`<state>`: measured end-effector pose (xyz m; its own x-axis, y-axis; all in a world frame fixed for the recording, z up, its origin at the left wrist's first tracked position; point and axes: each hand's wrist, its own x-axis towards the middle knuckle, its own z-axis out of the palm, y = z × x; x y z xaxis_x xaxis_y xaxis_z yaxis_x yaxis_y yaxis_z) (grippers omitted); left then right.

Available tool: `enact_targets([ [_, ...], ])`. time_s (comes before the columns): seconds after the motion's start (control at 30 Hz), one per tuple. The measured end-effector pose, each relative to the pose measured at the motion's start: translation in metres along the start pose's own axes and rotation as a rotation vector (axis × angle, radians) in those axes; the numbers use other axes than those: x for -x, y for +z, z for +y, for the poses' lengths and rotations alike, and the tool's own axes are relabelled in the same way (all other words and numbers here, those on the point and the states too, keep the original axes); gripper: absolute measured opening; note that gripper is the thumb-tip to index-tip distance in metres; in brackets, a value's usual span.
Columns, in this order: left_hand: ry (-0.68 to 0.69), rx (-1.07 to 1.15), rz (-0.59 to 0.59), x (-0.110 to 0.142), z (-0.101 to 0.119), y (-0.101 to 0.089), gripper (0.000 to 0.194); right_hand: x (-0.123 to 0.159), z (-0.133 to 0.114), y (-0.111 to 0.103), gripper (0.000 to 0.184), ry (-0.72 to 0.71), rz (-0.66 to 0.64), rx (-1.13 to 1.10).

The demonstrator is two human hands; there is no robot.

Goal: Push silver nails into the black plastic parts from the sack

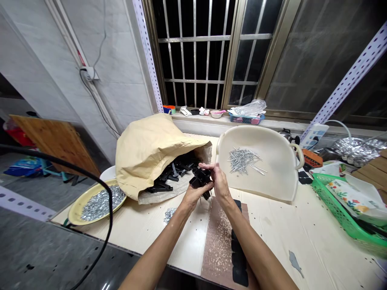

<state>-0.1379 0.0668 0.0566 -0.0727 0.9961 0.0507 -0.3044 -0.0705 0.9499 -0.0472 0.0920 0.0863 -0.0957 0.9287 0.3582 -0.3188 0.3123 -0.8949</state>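
Observation:
In front of the sack's mouth, my left hand (192,196) and my right hand (220,182) are closed together around a bunch of black plastic pieces (200,177). Thin metal pins seem to stick out below the bunch, though the fingers hide part of it. A yellowish sack (151,141) lies on its side, and long black plastic parts (165,183) spill from its opening. Below my wrists, a brown board (216,245) carries a row of flat black pieces (240,262), partly covered by my right forearm. A small heap of shiny metal bits (169,214) lies left of my left hand.
A white scoop-shaped tray (256,141) holds loose metal pins (242,159). At the left, a yellow bowl (74,217) contains silvery metal pieces (101,203). A green basket (338,207) stands at the right. A black cable (110,209) arcs across the left foreground.

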Motion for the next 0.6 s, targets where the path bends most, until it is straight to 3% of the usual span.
enact_targets([
  [0.1,-0.109,0.104,-0.082,0.003,-0.001,0.001,0.055,0.0,-0.008,-0.004,0.035,-0.062,-0.043,0.17],
  [0.17,-0.191,0.185,-0.118,0.004,0.0,0.002,0.05,0.0,-0.013,-0.01,0.038,-0.091,-0.072,0.222],
  [0.23,-0.175,0.214,-0.138,0.004,0.002,0.002,0.044,-0.001,-0.015,-0.019,0.045,-0.08,-0.046,0.193],
  [0.33,-0.02,0.082,-0.134,0.004,0.007,0.002,0.033,-0.003,-0.013,-0.032,0.049,-0.055,0.057,0.151],
  [0.47,0.369,-0.381,-0.013,0.006,0.011,0.003,0.033,0.001,-0.002,-0.042,0.047,-0.036,0.088,0.186],
  [0.53,0.527,-0.62,-0.039,0.005,0.012,0.002,0.039,0.004,0.003,-0.045,0.046,-0.013,0.105,0.202],
  [0.6,0.545,-0.814,-0.098,0.002,0.01,-0.002,0.041,0.006,0.007,-0.051,0.044,0.0,0.137,0.222],
])
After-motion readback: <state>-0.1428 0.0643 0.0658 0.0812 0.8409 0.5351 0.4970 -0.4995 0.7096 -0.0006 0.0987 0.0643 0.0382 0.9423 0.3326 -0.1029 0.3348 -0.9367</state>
